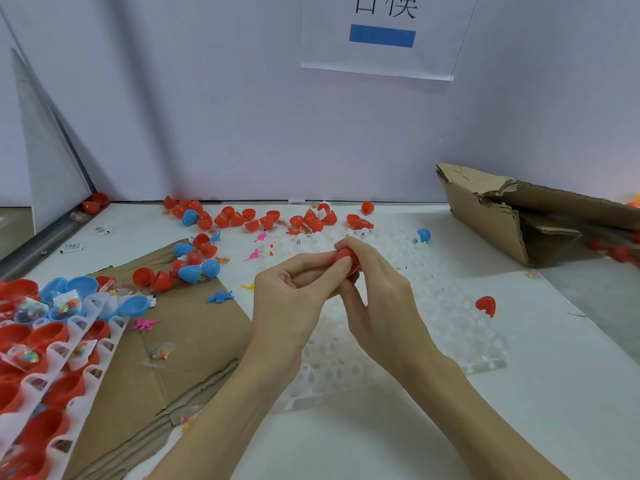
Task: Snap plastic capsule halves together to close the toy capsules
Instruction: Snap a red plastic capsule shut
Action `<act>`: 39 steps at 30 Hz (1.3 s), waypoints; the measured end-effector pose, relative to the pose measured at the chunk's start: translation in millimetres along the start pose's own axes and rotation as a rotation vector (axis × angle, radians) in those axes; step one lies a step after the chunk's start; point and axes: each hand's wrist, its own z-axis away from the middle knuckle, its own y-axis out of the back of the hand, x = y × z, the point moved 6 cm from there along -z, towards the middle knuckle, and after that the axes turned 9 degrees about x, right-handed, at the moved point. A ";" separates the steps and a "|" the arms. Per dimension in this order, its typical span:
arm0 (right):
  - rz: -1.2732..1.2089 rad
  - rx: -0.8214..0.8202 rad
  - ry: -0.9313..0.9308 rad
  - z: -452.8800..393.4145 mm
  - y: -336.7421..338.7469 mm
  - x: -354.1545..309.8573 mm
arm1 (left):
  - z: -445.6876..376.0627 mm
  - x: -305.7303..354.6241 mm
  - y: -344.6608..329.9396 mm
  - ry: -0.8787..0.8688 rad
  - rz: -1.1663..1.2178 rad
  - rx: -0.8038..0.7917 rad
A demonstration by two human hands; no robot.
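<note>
Both my hands meet over the middle of the table around one red capsule (347, 255). My left hand (294, 299) pinches it from the left with its fingertips. My right hand (381, 299) curls over it from the right and above, hiding most of it. A seam shows across the capsule's top. Below the hands lies a clear plastic tray (450, 327) with round holes. One closed red capsule (486, 304) stands in it at the right, a blue capsule (423, 235) at its far edge.
Several loose red and blue capsule halves (263, 218) lie along the back wall. White trays with red halves and candy bags (41, 358) fill the left. Flat cardboard (194, 334) lies left of centre, a torn cardboard box (519, 216) at the back right. Small toy dinosaurs (220, 296) are scattered about.
</note>
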 end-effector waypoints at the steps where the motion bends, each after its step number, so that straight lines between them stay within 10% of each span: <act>1: -0.001 -0.010 -0.012 0.3 -1.5 -0.8 | -0.3 -0.3 0.8 0.003 -0.005 0.005; 21: -0.015 0.066 0.004 -2.1 1.0 -10.0 | 2.7 5.4 -1.9 -0.081 -0.108 0.036; 26: -0.319 -0.115 -0.095 -2.7 -2.3 -7.5 | -7.8 25.5 7.0 -0.156 -0.151 -0.034; 39: -0.588 0.109 -0.364 -15.7 22.2 -1.6 | -8.4 31.3 4.6 -0.189 -0.163 -0.183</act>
